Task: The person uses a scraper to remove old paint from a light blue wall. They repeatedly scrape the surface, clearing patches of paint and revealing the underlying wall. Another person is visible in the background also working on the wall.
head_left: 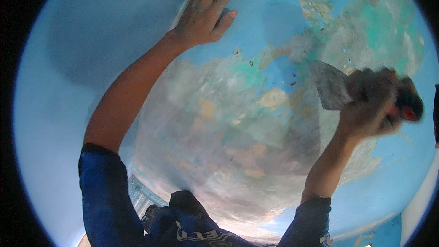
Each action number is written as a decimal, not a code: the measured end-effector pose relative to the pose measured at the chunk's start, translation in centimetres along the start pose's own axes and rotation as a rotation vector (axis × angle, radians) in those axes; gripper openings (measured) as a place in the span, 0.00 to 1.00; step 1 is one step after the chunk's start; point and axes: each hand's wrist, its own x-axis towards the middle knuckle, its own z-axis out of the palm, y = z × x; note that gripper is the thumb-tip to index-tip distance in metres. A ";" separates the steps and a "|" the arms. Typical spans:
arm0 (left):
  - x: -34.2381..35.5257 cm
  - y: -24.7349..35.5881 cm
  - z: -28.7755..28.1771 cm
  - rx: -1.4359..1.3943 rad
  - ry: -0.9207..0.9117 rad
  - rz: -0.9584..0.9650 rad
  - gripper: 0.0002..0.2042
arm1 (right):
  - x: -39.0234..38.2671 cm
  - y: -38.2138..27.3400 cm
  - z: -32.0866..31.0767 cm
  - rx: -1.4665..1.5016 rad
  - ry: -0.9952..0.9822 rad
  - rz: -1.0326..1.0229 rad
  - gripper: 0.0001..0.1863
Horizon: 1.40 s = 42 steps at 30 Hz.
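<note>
My right hand (368, 105) is closed around the black and red handle of a putty knife (330, 84), somewhat smeared by motion. The wide metal blade points left, at or close to the wall surface; whether it touches I cannot tell. Up at the top, my left hand (208, 9) rests on the wall with its fingers stretched out and nothing in them. The wall (256, 13) carries blue paint, with large scraped patches of grey, green and beige showing through. Small pits and flakes dot the surface left of the blade.
A smooth blue wall (55, 110) meets the scraped one at a corner on the left. Low at the left, a strip of floor (139, 199) shows beside my body. A pale vertical surface (418, 210) stands at the lower right edge.
</note>
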 end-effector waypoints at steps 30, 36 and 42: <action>-1.4 -1.9 -1.5 0.027 -0.307 0.061 0.24 | 0.4 -0.2 -0.3 -0.041 -0.273 -0.023 0.05; -1.7 -2.2 -1.5 0.079 -0.312 0.071 0.24 | -1.3 0.4 0.7 -0.201 -0.172 -0.035 0.07; -1.7 -2.1 -1.5 0.057 -0.303 0.061 0.24 | -1.1 0.1 0.7 -0.286 -0.114 -0.069 0.03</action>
